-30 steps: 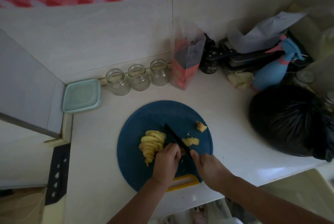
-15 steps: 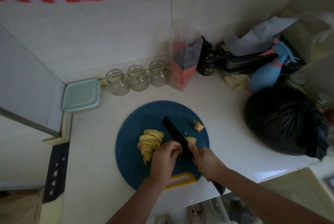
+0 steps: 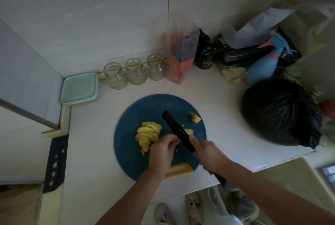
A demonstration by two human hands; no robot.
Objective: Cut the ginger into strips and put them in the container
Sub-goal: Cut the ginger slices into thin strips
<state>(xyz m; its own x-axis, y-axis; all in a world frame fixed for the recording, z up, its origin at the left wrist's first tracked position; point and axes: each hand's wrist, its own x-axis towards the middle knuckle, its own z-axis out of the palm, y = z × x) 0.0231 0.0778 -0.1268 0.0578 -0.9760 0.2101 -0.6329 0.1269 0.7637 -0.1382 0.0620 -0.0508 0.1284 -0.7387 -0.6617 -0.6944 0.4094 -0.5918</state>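
Knife (image 3: 176,130) lifted beside ginger (image 3: 148,134), jars (image 3: 136,71) behind, black bag (image 3: 279,112) right.

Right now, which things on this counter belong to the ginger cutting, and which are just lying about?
Job: ginger slices, knife in right hand, ginger piece pinched by left hand, cutting board, probably the lidded container.
Lying about: three glass jars, black bag, spray bottle, carton.

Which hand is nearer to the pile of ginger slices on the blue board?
Left. The left hand sits just beside the pile of ginger slices; the right hand, holding the knife, is farther right.
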